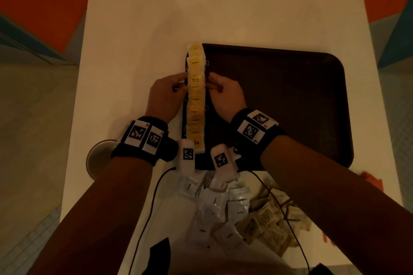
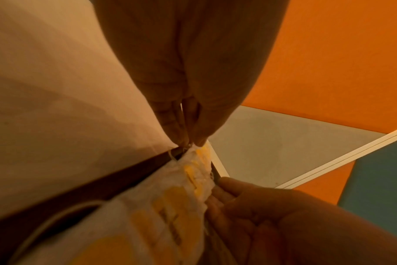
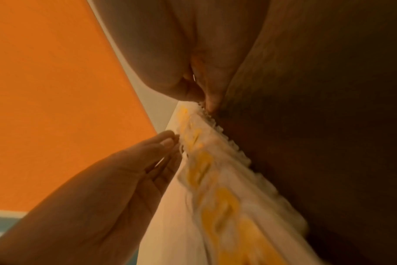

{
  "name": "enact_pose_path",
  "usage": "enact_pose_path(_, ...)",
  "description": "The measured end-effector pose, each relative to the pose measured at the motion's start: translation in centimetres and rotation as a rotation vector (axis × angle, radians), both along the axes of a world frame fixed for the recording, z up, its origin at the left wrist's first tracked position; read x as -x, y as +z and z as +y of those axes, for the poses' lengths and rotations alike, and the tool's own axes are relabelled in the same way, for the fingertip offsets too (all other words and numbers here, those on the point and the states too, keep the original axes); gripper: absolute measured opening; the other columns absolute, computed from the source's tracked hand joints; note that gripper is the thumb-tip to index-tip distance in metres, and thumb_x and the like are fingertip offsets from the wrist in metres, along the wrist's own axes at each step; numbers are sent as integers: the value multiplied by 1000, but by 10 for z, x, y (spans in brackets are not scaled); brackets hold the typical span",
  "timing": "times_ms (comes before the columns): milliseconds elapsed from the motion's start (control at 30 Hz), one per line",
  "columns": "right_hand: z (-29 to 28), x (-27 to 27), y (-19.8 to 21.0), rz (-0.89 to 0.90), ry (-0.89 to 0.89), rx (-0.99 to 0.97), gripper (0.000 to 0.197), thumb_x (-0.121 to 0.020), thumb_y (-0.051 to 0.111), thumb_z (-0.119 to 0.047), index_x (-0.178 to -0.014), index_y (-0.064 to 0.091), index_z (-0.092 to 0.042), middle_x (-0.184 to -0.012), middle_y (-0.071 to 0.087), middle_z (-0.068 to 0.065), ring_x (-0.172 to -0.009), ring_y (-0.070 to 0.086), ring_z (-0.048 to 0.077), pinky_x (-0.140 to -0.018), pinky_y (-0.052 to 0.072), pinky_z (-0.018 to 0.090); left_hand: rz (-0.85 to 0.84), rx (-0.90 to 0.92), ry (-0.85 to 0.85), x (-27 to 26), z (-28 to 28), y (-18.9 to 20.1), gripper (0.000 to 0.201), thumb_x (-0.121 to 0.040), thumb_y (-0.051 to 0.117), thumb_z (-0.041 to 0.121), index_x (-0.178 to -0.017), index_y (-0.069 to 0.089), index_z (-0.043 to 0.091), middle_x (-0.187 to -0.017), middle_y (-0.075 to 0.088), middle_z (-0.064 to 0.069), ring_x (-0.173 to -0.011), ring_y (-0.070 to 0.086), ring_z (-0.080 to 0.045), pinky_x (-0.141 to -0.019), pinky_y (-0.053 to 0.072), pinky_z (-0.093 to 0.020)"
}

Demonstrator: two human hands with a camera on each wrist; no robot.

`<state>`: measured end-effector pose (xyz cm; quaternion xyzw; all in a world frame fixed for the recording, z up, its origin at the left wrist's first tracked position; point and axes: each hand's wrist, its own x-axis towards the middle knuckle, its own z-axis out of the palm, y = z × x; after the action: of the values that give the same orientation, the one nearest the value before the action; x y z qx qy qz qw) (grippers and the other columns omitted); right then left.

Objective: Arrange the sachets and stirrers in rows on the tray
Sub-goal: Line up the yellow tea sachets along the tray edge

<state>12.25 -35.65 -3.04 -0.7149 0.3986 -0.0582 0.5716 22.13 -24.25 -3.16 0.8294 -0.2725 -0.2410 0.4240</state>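
Along the left edge of a dark brown tray (image 1: 290, 100) on a white table (image 1: 201, 6), a row of yellow sachets (image 1: 196, 96) runs from the tray's far corner to its near one, each packet overlapping the next. A person's left hand (image 1: 166, 94) and right hand (image 1: 223, 94) flank the row at about its middle, the left outside the tray, the right over the tray's floor. The left hand's fingers (image 3: 163, 143) lie straight and together, their tips touching the row's outer side. The right hand's fingertips (image 2: 224, 184) meet the row's inner side, the fingers bent; whether they pinch a packet or merely press it cannot be told. The rest of the tray, right of the row, is bare. Nearer the person than the tray, a loose heap of white sachets (image 1: 214, 205) lies on the table, with brown sachets (image 1: 268, 223) just beside them on the right. A round coaster-like disc (image 1: 100, 156) sits left of the tray's near corner, partly hidden by the left wrist. Both wrists wear black bands with printed markers.
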Motion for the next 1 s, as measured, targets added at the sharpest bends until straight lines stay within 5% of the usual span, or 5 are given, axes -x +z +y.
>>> enact_pose_path(100,-8,-11,0,11,33,-26,46,-90,43,2,-136,44,-6,-138,49,11,-124,51,19,-103,41,27,18,21,5,-6,-6,-1,34,-88,57,7,-122,60,11,-112,63,0,-95,58,-7,-80,42,-6)
enact_pose_path(267,-7,-14,2,-11,97,40,33,-87,53,-12,-119,62,-17,-108,69,11,-99,64,23,-91,52,37,15,36,-36,-12,-14,1,35,-88,56,8,-122,60,11,-121,62,-7,-103,58,-10,-92,45,-23)
enact_pose_path(467,-22,-29,4,70,32,28,50,-90,46,-2,-139,37,-8,-143,43,10,-128,45,20,-101,34,19,41,85,-3,-21,-16,-4,35,-88,57,7,-123,58,9,-120,61,-6,-102,57,-7,-83,41,-6)
enact_pose_path(633,-21,-38,8,60,174,46,45,-87,55,-17,-132,50,-16,-127,59,9,-114,57,22,-97,49,41,39,79,-63,-29,-19,-10,34,-89,54,7,-122,61,12,-122,62,-5,-107,60,-12,-89,43,-11)
enact_pose_path(1000,-34,-39,4,124,38,126,43,-89,49,-4,-132,48,-7,-138,49,10,-123,49,20,-100,38,23,10,95,-48,-31,-23,-10,34,-88,55,5,-121,60,11,-119,62,-6,-103,58,-9,-88,41,-8)
